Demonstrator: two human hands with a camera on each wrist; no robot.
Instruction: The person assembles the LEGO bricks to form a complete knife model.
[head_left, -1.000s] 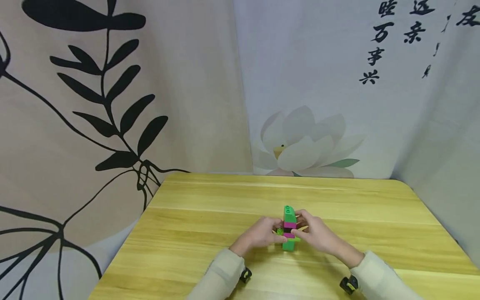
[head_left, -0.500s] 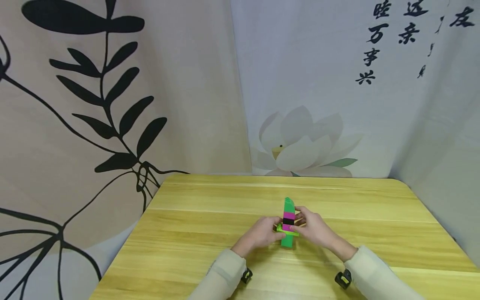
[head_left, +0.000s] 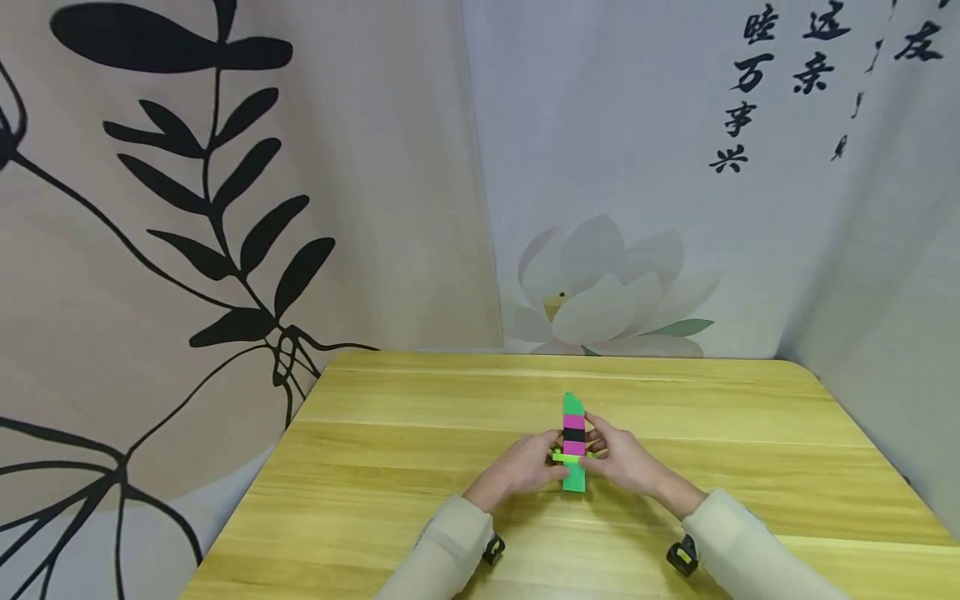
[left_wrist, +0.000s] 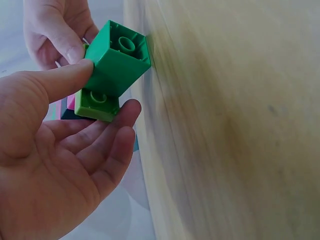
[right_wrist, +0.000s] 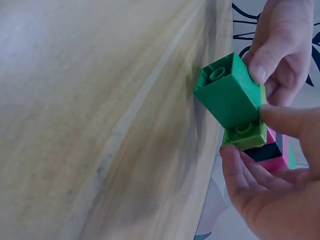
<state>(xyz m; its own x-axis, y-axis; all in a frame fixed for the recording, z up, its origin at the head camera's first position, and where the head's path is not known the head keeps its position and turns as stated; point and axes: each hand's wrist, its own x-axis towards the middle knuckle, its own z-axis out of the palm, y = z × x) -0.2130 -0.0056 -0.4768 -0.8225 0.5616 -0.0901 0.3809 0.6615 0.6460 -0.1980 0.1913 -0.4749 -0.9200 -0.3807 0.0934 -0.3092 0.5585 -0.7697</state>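
Note:
Both hands hold a stack of toy building blocks (head_left: pixel 573 448) between them in the head view. The stack has a green curved block on top, then magenta, black and magenta, a thin lime plate sticking out to both sides, and a green block (left_wrist: pixel 117 60) at the bottom. In the left wrist view that bottom block shows its hollow underside. My left hand (head_left: pixel 525 467) grips the stack from the left, thumb on the green block, fingers by the lime plate (left_wrist: pixel 97 106). On the right, my right hand (head_left: pixel 626 457) pinches it near the lime plate (right_wrist: pixel 245 136), fingers behind.
A wooden table (head_left: pixel 375 467) spreads under the hands. Behind it hangs a pale curtain (head_left: pixel 405 183) printed with black leaves, a lotus and characters. A black device is strapped at each wrist.
The block stack has tilted more upright and shifted slightly left, so its front now faces the head camera. My right hand has moved a little left with it; both hands keep their hold.

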